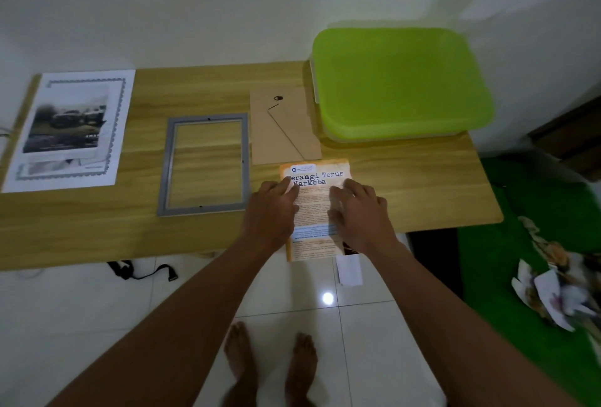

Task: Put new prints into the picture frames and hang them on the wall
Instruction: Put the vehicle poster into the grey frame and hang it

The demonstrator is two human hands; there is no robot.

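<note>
Head view: orange print (313, 208) headed "erangi Terus Narkoba" is pressed flat at table (422, 185) near edge by left hand (270, 208) and right hand (361, 211), fingers extended, nothing gripped. Gray frame (166, 166) lies just left, backing board (283, 133) farther.

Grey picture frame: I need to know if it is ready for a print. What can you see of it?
The grey rectangular picture frame lies flat on the wooden table, between a white printed sheet and a brown backing board. It holds no print: wood grain shows through its opening. Small dark tabs sit on its inner edge. Only the table seems to touch it.
</note>
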